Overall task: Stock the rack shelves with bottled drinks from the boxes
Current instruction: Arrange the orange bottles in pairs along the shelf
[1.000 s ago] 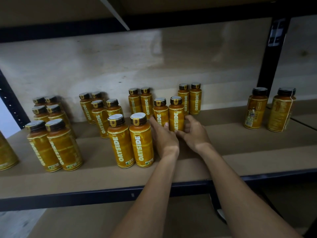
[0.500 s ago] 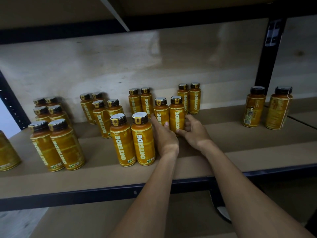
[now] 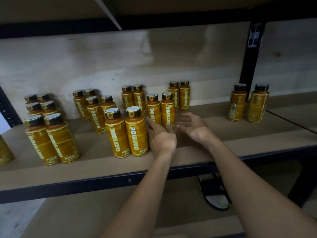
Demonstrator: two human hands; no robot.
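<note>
Bottles (image 3: 136, 133) stand upright, orange-labelled, dark-capped, in pairs

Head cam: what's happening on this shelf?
A person is stocking the shelf with orange Oatside bottles, which stand upright in pairs. Both hands are open and hold nothing: the left hand is beside the front pair, the right hand just right of the middle pair. A far-right pair stands apart.
</note>
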